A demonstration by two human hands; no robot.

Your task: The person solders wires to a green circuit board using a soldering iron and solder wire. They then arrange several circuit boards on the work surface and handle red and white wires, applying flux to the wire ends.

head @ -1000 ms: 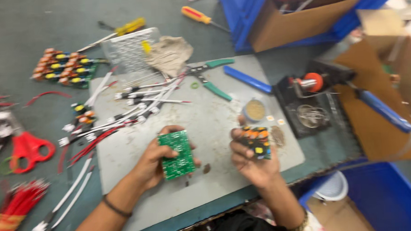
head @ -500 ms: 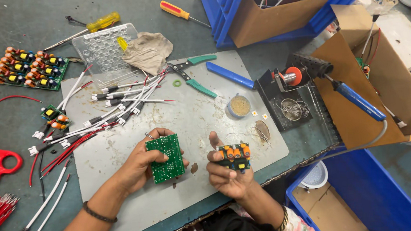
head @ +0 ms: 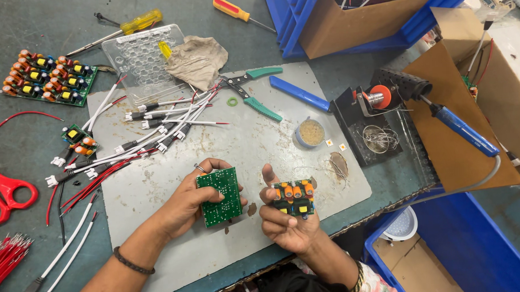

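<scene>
Our left hand [head: 187,203] still grips the green circuit board [head: 219,196] in closed fingers while our right hand [head: 285,220], now lower and nearer it over the grey mat [head: 260,146], pinches the small board with orange parts [head: 294,196], both steadier for comparing.

A green circuit board [head: 219,196], solder-side up, beside a small board [head: 294,196] bearing orange components.
</scene>
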